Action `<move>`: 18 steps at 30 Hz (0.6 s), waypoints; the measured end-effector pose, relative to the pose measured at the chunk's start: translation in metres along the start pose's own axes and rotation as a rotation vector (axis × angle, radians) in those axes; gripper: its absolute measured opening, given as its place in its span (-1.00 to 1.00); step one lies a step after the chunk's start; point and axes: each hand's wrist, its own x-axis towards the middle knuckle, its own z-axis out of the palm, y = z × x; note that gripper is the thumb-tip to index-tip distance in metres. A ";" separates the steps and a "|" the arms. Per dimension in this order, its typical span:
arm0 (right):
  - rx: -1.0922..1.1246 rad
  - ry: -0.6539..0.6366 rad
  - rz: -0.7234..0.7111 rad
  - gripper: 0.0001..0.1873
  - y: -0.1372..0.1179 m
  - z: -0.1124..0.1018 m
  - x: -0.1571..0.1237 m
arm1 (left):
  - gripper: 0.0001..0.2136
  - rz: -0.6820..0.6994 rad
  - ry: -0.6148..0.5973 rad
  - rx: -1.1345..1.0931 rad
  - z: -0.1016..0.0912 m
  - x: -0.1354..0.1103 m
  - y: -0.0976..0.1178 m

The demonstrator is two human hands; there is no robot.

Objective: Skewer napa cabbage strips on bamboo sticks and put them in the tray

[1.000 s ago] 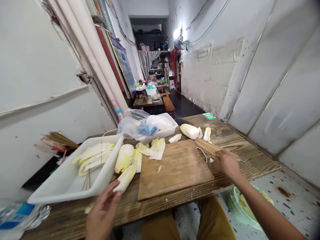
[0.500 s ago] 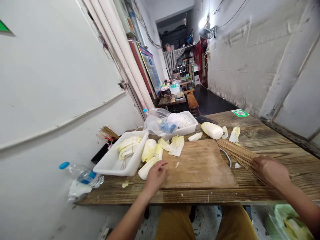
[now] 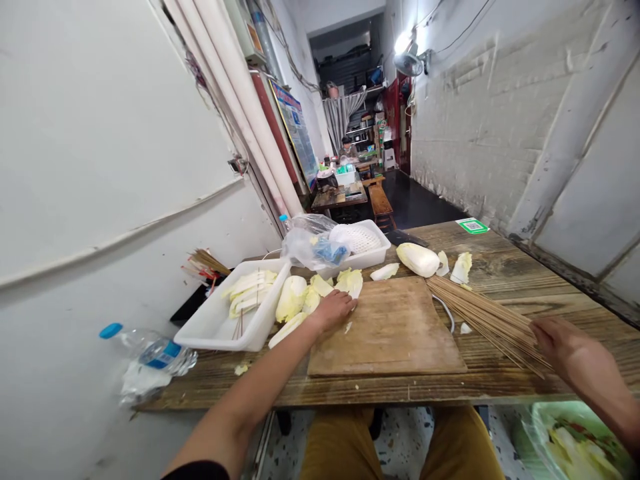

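My left hand [image 3: 336,311] reaches over the upper left of the wooden cutting board [image 3: 390,333]. Its fingers are curled at the lower edge of a pale yellow cabbage leaf [image 3: 351,280]; the fingertips are partly hidden. To its left lie whole small cabbages, one of them a yellowish cabbage [image 3: 291,299]. On the right, my right hand [image 3: 570,343] has its fingers pinched together at the near ends of a fanned bundle of bamboo skewers [image 3: 480,317]. How many skewers it grips cannot be made out.
A white tray [image 3: 200,330] holds skewered cabbage. Behind it are a second white tray [image 3: 383,252] and a plastic bag [image 3: 303,250]. A water bottle [image 3: 160,350] lies at the left edge. Another cabbage [image 3: 419,259] sits behind the board. A lined bin [image 3: 545,417] stands below right.
My left hand has moved forward and right, from beside the front cabbage to the leaf at the board's edge. My right hand has slid back to the skewers' ends.
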 end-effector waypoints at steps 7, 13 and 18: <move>0.045 -0.066 -0.158 -0.52 -0.067 0.024 -0.045 | -0.85 -0.061 0.373 -0.200 -0.022 -0.006 0.012; -0.074 -0.246 -0.241 -0.65 -0.117 0.057 -0.036 | -0.78 -0.307 0.804 -0.651 -0.054 -0.055 0.018; -0.211 -0.359 -0.241 -0.77 -0.142 0.077 -0.005 | -0.71 -0.463 0.727 -1.277 -0.042 -0.093 0.018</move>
